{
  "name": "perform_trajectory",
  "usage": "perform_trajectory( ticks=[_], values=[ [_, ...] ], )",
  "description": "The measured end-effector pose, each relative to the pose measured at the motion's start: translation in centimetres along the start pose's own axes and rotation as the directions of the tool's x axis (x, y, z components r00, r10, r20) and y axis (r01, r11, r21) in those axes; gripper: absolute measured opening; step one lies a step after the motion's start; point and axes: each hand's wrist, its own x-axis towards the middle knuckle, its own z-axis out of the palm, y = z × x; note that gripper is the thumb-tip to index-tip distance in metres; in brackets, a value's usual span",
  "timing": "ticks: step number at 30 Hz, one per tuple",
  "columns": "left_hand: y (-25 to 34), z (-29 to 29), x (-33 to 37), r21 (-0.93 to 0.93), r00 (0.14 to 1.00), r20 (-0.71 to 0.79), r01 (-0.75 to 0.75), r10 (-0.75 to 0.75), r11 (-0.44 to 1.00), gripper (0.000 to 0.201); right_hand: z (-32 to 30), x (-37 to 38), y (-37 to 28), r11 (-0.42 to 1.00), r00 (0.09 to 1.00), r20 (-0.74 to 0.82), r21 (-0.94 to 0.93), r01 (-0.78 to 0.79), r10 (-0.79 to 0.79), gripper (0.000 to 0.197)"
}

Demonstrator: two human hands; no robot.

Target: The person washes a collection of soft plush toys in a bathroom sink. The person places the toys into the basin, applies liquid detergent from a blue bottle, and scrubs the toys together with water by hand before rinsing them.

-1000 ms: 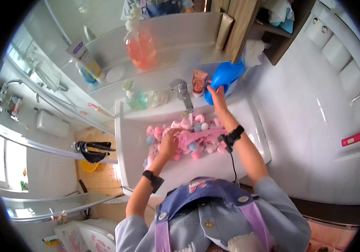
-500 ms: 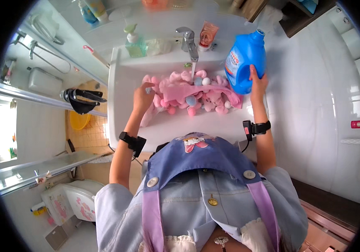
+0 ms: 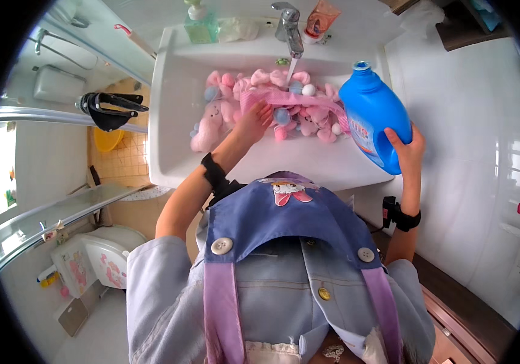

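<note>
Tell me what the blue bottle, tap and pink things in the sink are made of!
Bottle: likely glossy plastic; it looks smooth, evenly blue and moulded. Tap: probably shiny chromed metal; it has bright, mirror-like highlights. Pink things: seemingly matte, soft fabric, perhaps plush; they look puffy and rounded.

Right grip point(image 3: 411, 147) partly behind blue bottle point(image 3: 370, 108)

bottle point(image 3: 366, 100): blue | plush toys point(image 3: 210, 128): pink | cloth point(image 3: 296, 98): pink, striped | sink point(image 3: 158, 121): white | basin point(image 3: 108, 140): yellow
</note>
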Motion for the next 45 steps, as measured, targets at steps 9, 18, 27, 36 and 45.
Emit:
perform_trajectory(
  ticks=[9, 18, 27, 36, 45],
  values=[
    [-0.6, 1.4, 1.5, -0.359, 0.985, -0.165, -0.016, -0.046, 0.933, 0.032, 2.4, 1.1, -3.7, 0.956, 0.92, 0.374, -0.213, 0.204, -0.113, 0.045],
    [-3.1, -3.8, 5.7, 0.475, 0.885, 0.298, -0.463, 0.359, 0.749, 0.012, 5.7, 2.4, -6.7, 0.871, 0.794, 0.608, -0.394, 0.293, 0.008, 0.048],
    [-0.8, 0.0, 1.7, 0.742, 0.779, 0.49, -0.608, 0.391, 0.282, 0.01, 8.2, 3.2, -8.0, 0.808, 0.729, 0.678, -0.479, 0.343, 0.092, 0.048],
    [0.6, 2.2, -0.6, -0.257, 0.831, 0.555, 0.216, -0.039, 0.942, 0.045, 9.0, 3.4, -8.1, 0.76, 0.738, 0.67, -0.52, 0.39, 0.08, 0.049],
    [0.4, 3.1, -1.4, -0.165, 0.889, 0.45, 0.168, -0.077, 0.972, 0.04, 9.4, 3.0, -9.5, 0.724, 0.739, 0.652, -0.591, 0.356, 0.169, 0.051]
  ],
)
